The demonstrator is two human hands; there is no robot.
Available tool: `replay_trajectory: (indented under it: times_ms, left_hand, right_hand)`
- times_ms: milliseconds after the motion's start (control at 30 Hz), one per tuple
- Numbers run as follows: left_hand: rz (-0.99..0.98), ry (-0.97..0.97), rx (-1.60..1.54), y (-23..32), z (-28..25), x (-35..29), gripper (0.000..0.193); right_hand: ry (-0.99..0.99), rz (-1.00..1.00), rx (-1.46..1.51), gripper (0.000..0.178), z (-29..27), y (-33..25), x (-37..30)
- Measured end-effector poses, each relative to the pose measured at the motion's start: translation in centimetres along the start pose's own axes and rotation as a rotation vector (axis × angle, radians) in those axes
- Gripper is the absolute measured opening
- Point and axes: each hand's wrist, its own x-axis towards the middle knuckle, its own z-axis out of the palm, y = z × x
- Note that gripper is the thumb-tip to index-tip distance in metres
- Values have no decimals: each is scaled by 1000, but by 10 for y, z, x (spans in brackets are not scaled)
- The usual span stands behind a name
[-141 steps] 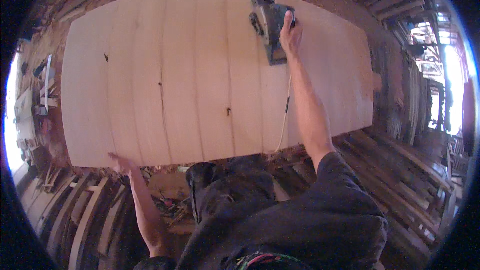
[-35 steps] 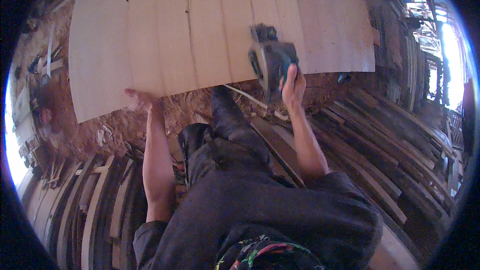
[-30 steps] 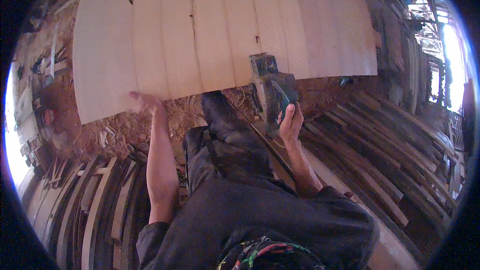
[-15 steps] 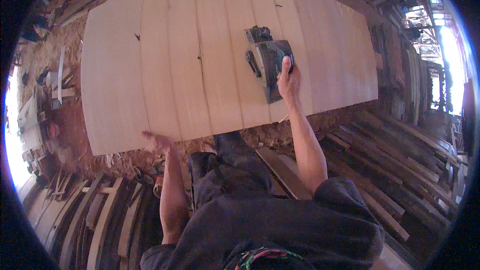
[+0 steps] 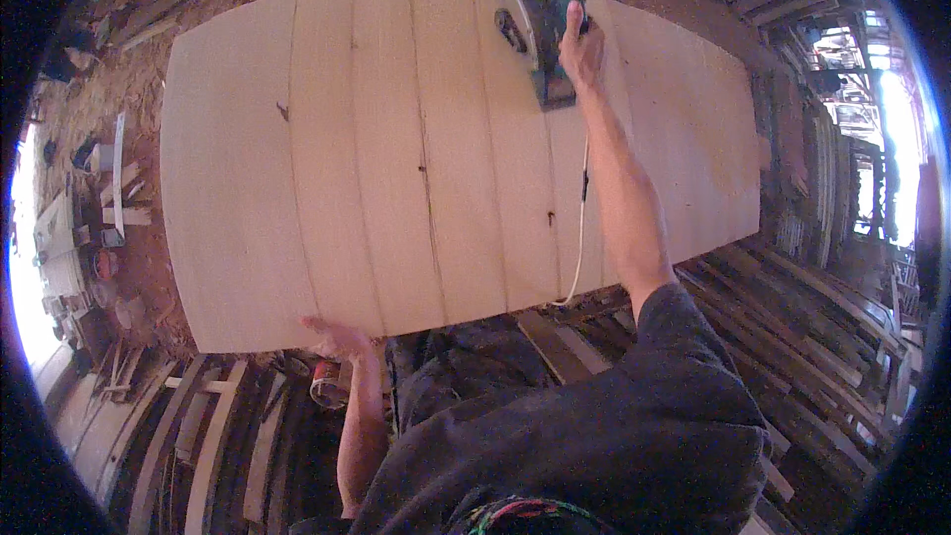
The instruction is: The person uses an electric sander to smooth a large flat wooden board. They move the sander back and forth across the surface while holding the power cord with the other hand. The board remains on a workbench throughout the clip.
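A large, pale wooden panel (image 5: 233, 178) of joined boards lies in front of me, with dark seams and a few knots. My right hand (image 5: 582, 52) is closed around the handle of a dark green and black belt sander (image 5: 548, 40), thumb on top. The sander rests on the panel at its far edge, right of the middle. A white cord (image 5: 579, 263) runs back under my forearm and over the near edge. At the panel's near left edge is my left hand (image 5: 339, 339), slightly blurred, its fingers stretched out and holding nothing.
Stacked timber planks (image 5: 802, 337) lie at the right, and curved wooden pieces (image 5: 213, 436) at the near left. A reddish can (image 5: 329, 384) sits below my left hand. Wood scraps (image 5: 124, 203) and shavings cover the ground at the left.
My right hand has pushed the sander away from me to the far edge, its arm stretching out. The panel sits lower in view. My left hand remains by the near edge.
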Motion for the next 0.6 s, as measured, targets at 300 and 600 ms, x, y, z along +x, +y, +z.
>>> replay_trajectory:
  times_ms: [300,600]
  left_hand:
    - [-506,-417,-925,55,-99,15,77]
    - [114,-413,-11,3,0,-1,76]
  right_hand:
    - [23,-74,-161,80,52,13,132]
    - [-61,-6,-24,79,-25,-7,-58]
